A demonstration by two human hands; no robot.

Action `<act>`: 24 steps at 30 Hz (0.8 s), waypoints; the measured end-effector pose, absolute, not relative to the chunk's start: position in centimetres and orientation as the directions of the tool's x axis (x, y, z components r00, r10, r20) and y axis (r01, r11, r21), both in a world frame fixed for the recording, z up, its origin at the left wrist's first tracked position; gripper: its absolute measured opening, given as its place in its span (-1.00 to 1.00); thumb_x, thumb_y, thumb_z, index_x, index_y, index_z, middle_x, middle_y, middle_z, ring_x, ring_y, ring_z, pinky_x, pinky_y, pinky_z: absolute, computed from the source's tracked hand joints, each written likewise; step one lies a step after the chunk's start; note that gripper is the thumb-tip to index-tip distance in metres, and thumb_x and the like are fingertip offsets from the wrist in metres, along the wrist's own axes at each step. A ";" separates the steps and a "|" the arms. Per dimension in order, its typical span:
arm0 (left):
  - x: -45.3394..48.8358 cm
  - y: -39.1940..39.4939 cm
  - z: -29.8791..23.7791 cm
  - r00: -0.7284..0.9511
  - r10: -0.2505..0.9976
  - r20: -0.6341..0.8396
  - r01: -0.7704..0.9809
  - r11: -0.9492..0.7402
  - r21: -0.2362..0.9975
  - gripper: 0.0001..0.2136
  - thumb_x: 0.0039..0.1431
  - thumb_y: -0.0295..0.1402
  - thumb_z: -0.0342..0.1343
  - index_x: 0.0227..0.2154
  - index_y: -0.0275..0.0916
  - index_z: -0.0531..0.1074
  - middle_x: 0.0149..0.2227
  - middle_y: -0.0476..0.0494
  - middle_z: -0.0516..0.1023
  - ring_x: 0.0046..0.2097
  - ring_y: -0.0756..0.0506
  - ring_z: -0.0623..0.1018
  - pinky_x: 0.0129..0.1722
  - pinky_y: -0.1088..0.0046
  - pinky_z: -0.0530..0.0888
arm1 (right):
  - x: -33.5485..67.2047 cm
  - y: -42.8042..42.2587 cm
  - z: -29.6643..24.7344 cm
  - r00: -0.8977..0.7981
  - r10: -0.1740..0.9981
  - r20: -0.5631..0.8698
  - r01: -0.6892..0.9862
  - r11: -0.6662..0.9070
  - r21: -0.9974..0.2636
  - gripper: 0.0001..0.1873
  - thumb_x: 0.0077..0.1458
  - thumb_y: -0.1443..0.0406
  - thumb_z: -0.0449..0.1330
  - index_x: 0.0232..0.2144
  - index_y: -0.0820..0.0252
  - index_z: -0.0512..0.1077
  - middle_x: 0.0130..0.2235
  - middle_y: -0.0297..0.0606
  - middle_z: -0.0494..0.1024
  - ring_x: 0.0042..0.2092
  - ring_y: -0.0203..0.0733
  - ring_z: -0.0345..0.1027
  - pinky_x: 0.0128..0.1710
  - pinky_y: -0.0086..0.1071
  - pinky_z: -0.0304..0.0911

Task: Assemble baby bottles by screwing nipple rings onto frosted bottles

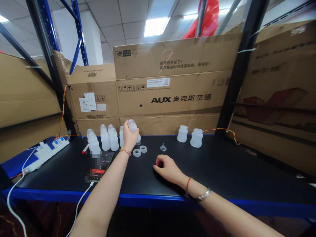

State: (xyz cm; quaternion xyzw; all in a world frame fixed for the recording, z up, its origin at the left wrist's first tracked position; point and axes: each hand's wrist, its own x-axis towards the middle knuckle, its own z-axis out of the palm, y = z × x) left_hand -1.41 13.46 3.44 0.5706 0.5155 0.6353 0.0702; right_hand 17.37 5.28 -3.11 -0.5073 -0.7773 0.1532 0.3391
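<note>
My left hand (pixel 129 135) is closed round the upper part of a frosted baby bottle (pixel 132 124) at the back of the black tabletop. Part of that bottle is hidden by my fingers. Several more capped baby bottles (pixel 113 138) stand to its left. Two clear collar rings (pixel 136 152) lie just right of my left wrist. My right hand (pixel 169 168) rests on the tabletop with its fingers curled in, and nothing shows in it. Beyond it sits a clear silicone nipple (pixel 163 147). Two bottles without tops (pixel 196 138) stand farther back on the right.
A phone (pixel 106 164) on a charging cable lies at left, close to a red-capped marker (pixel 85 149). A white power strip (pixel 49 154) sits at the far left. Cardboard panels (pixel 172 89) wall the back and sides, between dark shelf posts (pixel 243 62). The tabletop has a blue front edge (pixel 148 199).
</note>
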 end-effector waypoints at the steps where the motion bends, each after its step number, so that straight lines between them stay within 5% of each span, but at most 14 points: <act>1: -1.0 13.9 3.8 -0.306 0.674 0.673 0.539 -0.460 0.706 -0.39 0.05 -0.41 0.16 0.18 -0.24 0.12 0.16 -0.32 0.34 0.19 -0.18 0.36 0.18 0.28 0.29 | 17.7 5.1 -3.0 -0.262 0.888 0.377 0.705 0.443 -0.554 -0.87 -0.12 0.35 0.15 -0.62 0.13 0.26 -0.49 -0.31 0.42 -0.34 -0.19 0.25 -0.31 -0.34 0.15; 6: 0.6 14.8 5.0 -0.294 0.717 0.632 0.659 -0.328 0.678 -0.34 0.05 -0.51 0.09 0.23 -0.35 0.04 0.19 -0.47 0.26 0.25 -0.27 0.27 0.18 0.22 0.25 | 17.7 4.7 -2.9 -0.381 0.839 0.388 0.728 0.531 -0.434 -0.84 -0.02 0.34 0.11 -0.60 0.14 0.24 -0.44 -0.26 0.40 -0.30 -0.16 0.23 -0.27 -0.32 0.15; 10: 0.5 14.4 4.1 -0.313 0.721 0.618 0.688 -0.276 0.671 -0.34 0.05 -0.54 0.06 0.25 -0.39 0.01 0.14 -0.53 0.26 0.19 -0.30 0.33 0.13 0.18 0.29 | 17.6 4.8 -2.9 -0.393 0.844 0.366 0.718 0.530 -0.451 -0.83 -0.01 0.35 0.10 -0.60 0.14 0.23 -0.43 -0.26 0.39 -0.29 -0.16 0.22 -0.26 -0.31 0.14; 17: -0.3 16.7 3.6 -0.240 0.639 0.731 0.726 -0.381 0.572 -0.33 0.12 -0.54 0.01 0.30 -0.32 -0.04 0.09 -0.40 0.20 0.11 -0.19 0.37 0.15 0.29 0.30 | 17.8 4.6 -2.6 -0.381 0.850 0.363 0.706 0.521 -0.479 -0.82 -0.03 0.36 0.11 -0.61 0.14 0.22 -0.44 -0.27 0.38 -0.29 -0.16 0.21 -0.26 -0.31 0.14; 24: -0.2 19.9 2.2 -0.284 0.724 0.629 0.739 -0.253 0.624 -0.24 0.03 -0.63 0.00 0.33 -0.21 -0.05 0.04 -0.35 0.17 0.05 -0.18 0.39 0.12 0.27 0.31 | 18.0 4.2 -2.4 -0.402 0.844 0.355 0.713 0.531 -0.457 -0.81 -0.01 0.37 0.12 -0.60 0.14 0.21 -0.44 -0.27 0.38 -0.28 -0.16 0.20 -0.26 -0.32 0.12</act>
